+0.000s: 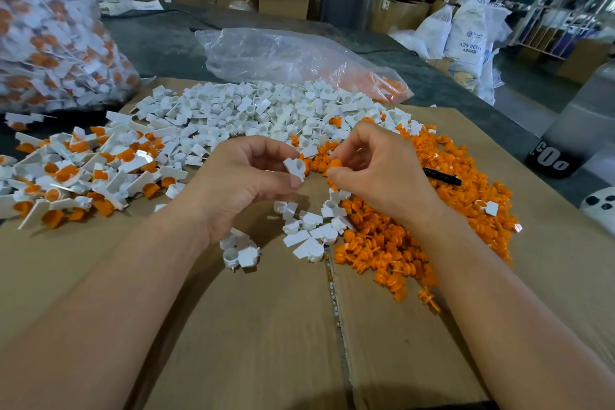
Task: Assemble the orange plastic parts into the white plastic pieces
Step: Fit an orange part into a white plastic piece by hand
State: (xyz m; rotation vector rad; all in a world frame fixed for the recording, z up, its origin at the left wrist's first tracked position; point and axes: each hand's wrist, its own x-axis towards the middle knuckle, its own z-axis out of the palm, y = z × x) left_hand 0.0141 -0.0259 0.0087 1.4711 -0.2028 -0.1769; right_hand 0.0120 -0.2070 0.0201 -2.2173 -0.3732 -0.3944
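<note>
A white piece (295, 169) is pinched between the left hand's (244, 178) thumb and curled fingers, just beside an orange part (334, 164) pinched in the right hand's (377, 170) fingertips. They are held above the cardboard (233, 326), between the white pile (266, 110), the orange pile (416, 230) and the assembled pile (83, 170).

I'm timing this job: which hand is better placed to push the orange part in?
Right, probably. The right hand pinches an orange part just beside the white piece, which the left hand grips and can steady.
</note>
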